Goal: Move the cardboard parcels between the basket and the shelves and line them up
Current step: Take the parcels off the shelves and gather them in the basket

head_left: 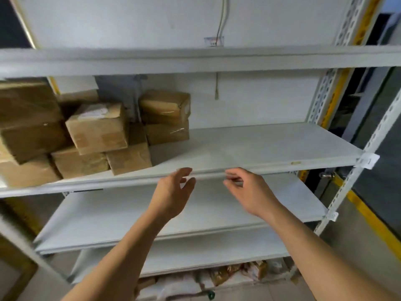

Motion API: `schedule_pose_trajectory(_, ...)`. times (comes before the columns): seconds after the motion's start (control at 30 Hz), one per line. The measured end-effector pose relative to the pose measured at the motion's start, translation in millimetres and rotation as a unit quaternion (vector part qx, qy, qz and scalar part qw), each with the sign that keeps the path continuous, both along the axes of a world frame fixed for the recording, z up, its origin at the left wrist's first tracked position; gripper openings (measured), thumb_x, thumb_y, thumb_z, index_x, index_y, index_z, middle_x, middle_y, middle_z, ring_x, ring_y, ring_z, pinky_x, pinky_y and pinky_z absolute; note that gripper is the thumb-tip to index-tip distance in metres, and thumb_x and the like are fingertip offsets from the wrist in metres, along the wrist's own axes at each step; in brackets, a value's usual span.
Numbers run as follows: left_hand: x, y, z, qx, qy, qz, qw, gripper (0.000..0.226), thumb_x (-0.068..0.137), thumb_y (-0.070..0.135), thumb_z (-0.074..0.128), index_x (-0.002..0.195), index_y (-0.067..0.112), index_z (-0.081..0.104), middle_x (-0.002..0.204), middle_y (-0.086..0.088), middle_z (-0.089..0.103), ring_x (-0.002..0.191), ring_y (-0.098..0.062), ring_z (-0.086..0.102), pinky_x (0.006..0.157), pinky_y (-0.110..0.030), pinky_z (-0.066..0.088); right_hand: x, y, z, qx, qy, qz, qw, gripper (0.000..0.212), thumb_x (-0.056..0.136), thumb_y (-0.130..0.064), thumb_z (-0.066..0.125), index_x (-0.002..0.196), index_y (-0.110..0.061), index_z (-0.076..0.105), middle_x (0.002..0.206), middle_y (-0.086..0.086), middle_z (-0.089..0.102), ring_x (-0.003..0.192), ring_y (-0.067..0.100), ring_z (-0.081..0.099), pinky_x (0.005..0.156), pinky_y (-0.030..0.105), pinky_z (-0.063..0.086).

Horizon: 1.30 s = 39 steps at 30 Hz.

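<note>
Several brown cardboard parcels (pixel 97 127) are piled on the left half of a white metal shelf (pixel 260 146). A two-parcel stack (pixel 166 116) stands at the pile's right end, against the back wall. My left hand (pixel 173 192) and my right hand (pixel 247 190) hover side by side just in front of this shelf's front edge, to the right of the pile. Both hands have relaxed, loosely curved fingers and hold nothing. No basket is in view.
An upper shelf board (pixel 195 59) crosses above the parcels. Two bare lower shelves (pixel 130 213) lie below my hands. Bagged items (pixel 238 272) sit at floor level. A perforated upright (pixel 368 148) bounds the rack on the right, beside a yellow floor line (pixel 373 222).
</note>
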<state>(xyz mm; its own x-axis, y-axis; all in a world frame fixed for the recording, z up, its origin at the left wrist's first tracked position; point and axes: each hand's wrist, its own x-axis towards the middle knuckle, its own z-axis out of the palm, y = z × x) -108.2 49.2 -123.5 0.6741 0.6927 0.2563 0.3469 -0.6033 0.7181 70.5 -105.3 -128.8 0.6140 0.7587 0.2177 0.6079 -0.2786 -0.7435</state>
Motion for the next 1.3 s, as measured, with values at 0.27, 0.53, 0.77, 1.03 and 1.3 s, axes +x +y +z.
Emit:
schedule_pose_trajectory(0.27, 3, 94, 33, 0.046, -0.011, 0.043, 0.998, 0.031, 0.102, 0.032, 0.063, 0.13, 0.019, 0.066, 0.123, -0.003, 0.073, 0.11, -0.024, 0.069, 0.09, -0.038, 0.058, -5, 124, 29, 0.02, -0.003, 0.04, 0.999, 0.04, 0.098, -0.031, 0.072, 0.137, -0.019, 0.066, 0.128, -0.002, 0.072, 0.115, 0.013, 0.068, 0.105, 0.032, 0.051)
schedule_pose_trajectory(0.53, 53, 152, 56, 0.022, -0.041, 0.087, 0.995, 0.067, 0.103, 0.044, 0.061, 0.16, 0.018, 0.038, 0.152, -0.008, 0.055, 0.135, -0.028, 0.057, 0.111, -0.045, 0.05, 47, 217, 58, 0.038, -0.026, 0.06, 0.997, 0.055, 0.1, -0.042, 0.069, 0.149, -0.022, 0.055, 0.148, 0.002, 0.06, 0.135, 0.019, 0.058, 0.113, 0.035, 0.046)
schedule_pose_trajectory(0.77, 104, 183, 60, -0.011, -0.094, 0.159, 0.983, 0.081, 0.103, 0.051, 0.058, 0.165, 0.016, 0.02, 0.167, -0.013, 0.033, 0.147, -0.032, 0.042, 0.115, -0.039, 0.039, 112, 279, 69, 0.06, 0.027, 0.043, 0.997, 0.07, 0.103, -0.059, 0.054, 0.16, -0.021, 0.038, 0.163, 0.006, 0.045, 0.146, 0.023, 0.047, 0.12, 0.04, 0.039)
schedule_pose_trajectory(1.03, 156, 203, 58, -0.089, -0.177, 0.223, 0.954, 0.089, 0.1, 0.059, 0.058, 0.167, 0.021, 0.013, 0.17, -0.009, 0.024, 0.154, -0.028, 0.028, 0.118, -0.034, 0.028, 172, 351, 75, 0.067, 0.155, 0.086, 0.982, 0.084, 0.099, -0.074, 0.044, 0.166, -0.027, 0.025, 0.169, 0.002, 0.035, 0.153, 0.028, 0.037, 0.126, 0.046, 0.032)
schedule_pose_trajectory(1.3, 172, 211, 54, -0.112, -0.213, 0.23, 0.943, 0.088, 0.098, 0.065, 0.057, 0.167, 0.028, 0.016, 0.169, -0.006, 0.028, 0.153, -0.026, 0.031, 0.106, -0.025, 0.027, 181, 384, 73, 0.129, 0.304, 0.154, 0.931, 0.063, 0.103, -0.056, 0.056, 0.153, -0.019, 0.047, 0.145, 0.007, 0.06, 0.128, 0.025, 0.062, 0.109, 0.045, 0.053)
